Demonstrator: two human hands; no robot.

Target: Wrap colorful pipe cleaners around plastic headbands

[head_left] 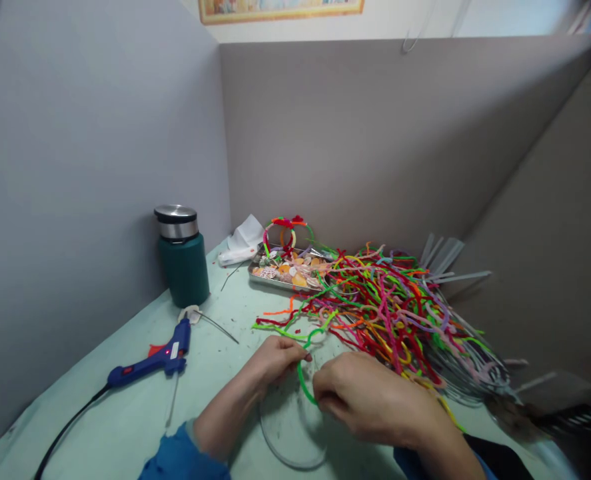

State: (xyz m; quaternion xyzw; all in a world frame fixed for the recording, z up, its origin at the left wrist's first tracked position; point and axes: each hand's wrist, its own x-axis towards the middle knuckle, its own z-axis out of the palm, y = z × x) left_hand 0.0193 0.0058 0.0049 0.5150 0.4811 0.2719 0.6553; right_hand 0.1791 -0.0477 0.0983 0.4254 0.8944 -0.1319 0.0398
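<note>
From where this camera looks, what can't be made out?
All in the head view:
Right hand: fingertips, hidden by its own knuckles.
Glue-gun cord: far end, cut off by the bottom edge.
Framed picture: top, cut off by the upper edge.
Metal tray: contents mostly too small to identify.

Room lies beside the glue gun (162, 360); pipe cleaners (386, 307) block right.

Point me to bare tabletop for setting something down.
Bare tabletop shows between the blue glue gun and the left forearm, and between the gun's black cord and the left partition. It's crowded on the right, where heaped pipe cleaners spill beside the tray.
</note>
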